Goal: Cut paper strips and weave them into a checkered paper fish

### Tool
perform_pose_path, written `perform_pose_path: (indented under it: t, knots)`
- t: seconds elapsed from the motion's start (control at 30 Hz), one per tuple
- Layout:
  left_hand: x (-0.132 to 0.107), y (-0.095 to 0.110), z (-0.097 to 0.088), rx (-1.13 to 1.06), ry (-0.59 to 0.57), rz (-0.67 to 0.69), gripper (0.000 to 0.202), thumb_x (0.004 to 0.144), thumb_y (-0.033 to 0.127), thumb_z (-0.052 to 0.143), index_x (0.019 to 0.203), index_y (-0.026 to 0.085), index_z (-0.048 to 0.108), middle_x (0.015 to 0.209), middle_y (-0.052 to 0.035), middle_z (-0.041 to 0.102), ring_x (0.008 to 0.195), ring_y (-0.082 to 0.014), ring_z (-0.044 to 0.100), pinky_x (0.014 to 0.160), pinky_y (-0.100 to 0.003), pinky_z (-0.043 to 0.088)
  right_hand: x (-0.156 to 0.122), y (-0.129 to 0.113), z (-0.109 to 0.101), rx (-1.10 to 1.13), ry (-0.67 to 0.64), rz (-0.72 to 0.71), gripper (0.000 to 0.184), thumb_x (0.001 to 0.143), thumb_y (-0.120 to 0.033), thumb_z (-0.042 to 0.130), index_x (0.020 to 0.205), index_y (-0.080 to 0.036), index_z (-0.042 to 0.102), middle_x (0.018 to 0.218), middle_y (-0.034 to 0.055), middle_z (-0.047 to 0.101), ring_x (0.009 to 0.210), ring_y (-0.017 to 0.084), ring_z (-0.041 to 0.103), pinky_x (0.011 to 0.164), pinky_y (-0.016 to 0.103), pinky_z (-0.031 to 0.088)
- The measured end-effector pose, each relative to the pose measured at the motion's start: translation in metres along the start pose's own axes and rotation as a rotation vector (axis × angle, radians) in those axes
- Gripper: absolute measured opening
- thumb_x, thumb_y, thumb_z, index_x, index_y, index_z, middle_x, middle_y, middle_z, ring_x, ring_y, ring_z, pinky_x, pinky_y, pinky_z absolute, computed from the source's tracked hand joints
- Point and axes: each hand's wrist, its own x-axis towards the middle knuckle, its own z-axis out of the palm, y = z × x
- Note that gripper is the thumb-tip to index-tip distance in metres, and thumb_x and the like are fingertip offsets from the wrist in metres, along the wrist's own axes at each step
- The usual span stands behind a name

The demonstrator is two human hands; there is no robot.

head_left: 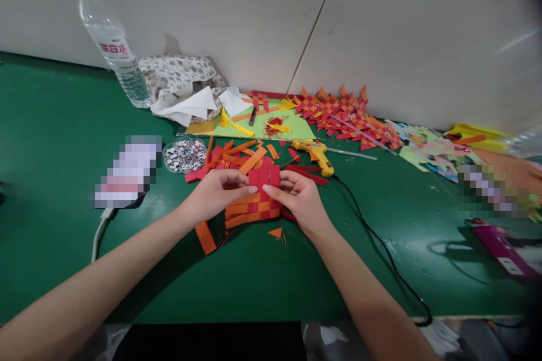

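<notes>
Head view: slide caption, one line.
Left hand and right hand hold partly woven red and orange strips at a green table, a yellow glue gun lying beyond.

A pale grey wall point(203, 5) stretches from ten to two o'clock, cut by a thin dark seam point(315, 25) that slants from one o'clock down toward twelve. A glossy green tabletop point(190, 287) runs from the wall's foot to its near edge at six, catching a whitish sheen point(389, 245) at four.
</notes>
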Motion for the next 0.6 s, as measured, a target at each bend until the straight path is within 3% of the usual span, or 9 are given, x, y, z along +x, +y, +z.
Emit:
perform_pose_path:
  t: [0.4, 0.6]
  knots:
    - [-0.0033, 0.0073, 0.0042, -0.080, -0.010, -0.050, 0.025, 0.065, 0.036, 0.075, 0.072, 0.017, 0.060, 0.074, 0.0019, 0.062, 0.070, -0.0117, 0.058, 0.070, -0.025, 0.046, -0.0004, 0.0044, 0.0022, -0.008, 0.017, -0.004, 0.029, 0.058, -0.035, 0.081, 0.080, -0.021, 0.067, 0.079, 0.0015, 0.074, 0.072, 0.018, 0.069, 0.069, 0.031, 0.055]
    - [-0.0015, 0.0064, 0.0048, -0.113, 0.057, -0.028, 0.027, 0.063, 0.032, 0.076, 0.070, 0.017, 0.056, 0.072, 0.0033, 0.060, 0.070, -0.0111, 0.058, 0.072, -0.026, 0.047, 0.0001, 0.0058, 0.0024, -0.005, 0.019, -0.020, 0.027, 0.060, -0.035, 0.080, 0.080, -0.021, 0.067, 0.081, 0.0014, 0.074, 0.074, 0.017, 0.069, 0.071, 0.030, 0.054]
